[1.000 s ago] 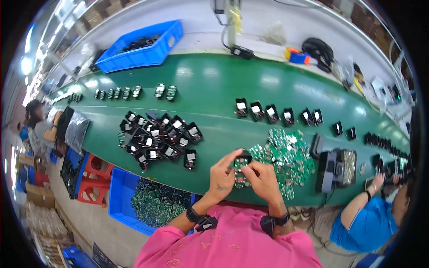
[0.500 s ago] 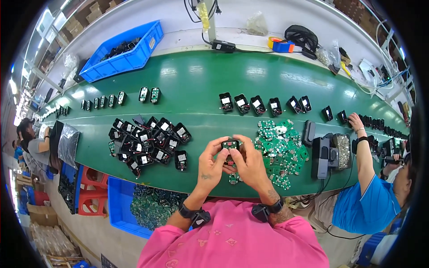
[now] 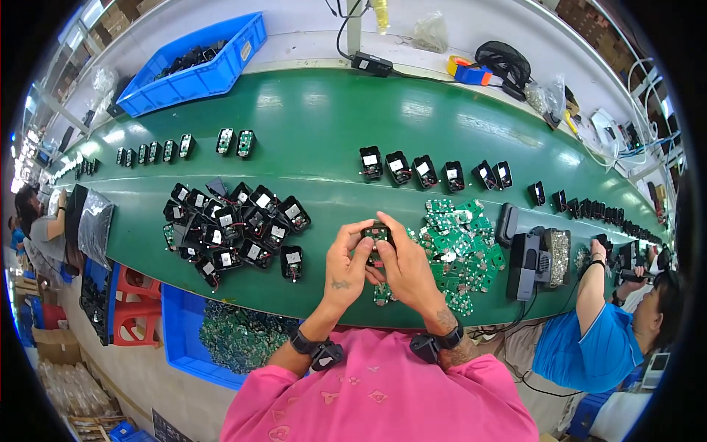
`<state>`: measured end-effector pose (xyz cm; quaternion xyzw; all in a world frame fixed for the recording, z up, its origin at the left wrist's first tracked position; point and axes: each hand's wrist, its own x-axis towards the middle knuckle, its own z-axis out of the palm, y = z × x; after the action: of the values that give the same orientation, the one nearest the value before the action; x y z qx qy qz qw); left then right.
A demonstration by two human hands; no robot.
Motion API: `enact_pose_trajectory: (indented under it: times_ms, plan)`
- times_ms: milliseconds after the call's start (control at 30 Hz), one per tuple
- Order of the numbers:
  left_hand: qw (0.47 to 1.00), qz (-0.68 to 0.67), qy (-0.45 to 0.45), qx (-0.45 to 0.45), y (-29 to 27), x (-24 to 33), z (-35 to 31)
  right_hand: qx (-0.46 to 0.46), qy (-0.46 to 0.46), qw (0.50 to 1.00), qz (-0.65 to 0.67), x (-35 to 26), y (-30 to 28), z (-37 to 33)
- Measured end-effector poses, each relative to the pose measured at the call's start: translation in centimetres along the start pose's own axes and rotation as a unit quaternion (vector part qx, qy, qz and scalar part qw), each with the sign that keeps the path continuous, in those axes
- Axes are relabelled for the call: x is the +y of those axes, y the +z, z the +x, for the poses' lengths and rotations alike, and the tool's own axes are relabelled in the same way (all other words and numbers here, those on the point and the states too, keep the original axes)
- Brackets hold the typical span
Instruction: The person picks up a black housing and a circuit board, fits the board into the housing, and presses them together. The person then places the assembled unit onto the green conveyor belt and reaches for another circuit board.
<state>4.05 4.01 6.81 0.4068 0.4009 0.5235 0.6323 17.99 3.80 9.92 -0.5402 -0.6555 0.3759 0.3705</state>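
Note:
Between my two hands, above the near edge of the green bench, is a small black plastic housing (image 3: 377,234) with a circuit board in its open side. My left hand (image 3: 345,264) wraps its left side and my right hand (image 3: 409,267) its right, both thumbs pressing on the board. The fingers behind it are partly hidden. To the right of my right hand spreads a pile of loose green circuit boards (image 3: 464,247). Left of my left hand lies a heap of open black housings (image 3: 228,225) with white labels and wires; a single housing (image 3: 292,263) sits nearest.
A row of open housings (image 3: 423,172) runs along the bench to the right; board-fitted housings (image 3: 245,144) line the left. A blue bin (image 3: 184,92) stands at the back left, another blue bin (image 3: 177,335) below the bench. A grey-black device (image 3: 524,265) and a co-worker (image 3: 589,331) are at right.
My hands stay on the housing, thumbs still on the board. The co-worker's arm has drawn back from the row, a dark item at the hand. The whole view has shifted slightly.

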Motion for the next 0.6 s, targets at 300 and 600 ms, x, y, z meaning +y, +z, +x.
enact_pose_trajectory:
  times_ms: [300,600]
  plan:
    - [0.984,0.059,0.106,0.131,-2.0,-1.6,1.4,0.007,-0.061,0.998,0.016,1.8,4.0,3.6]
    - [0.968,0.107,0.07,0.216,-5.7,1.6,5.6,-0.123,-0.188,0.965,-0.133,0.6,3.0,13.0]
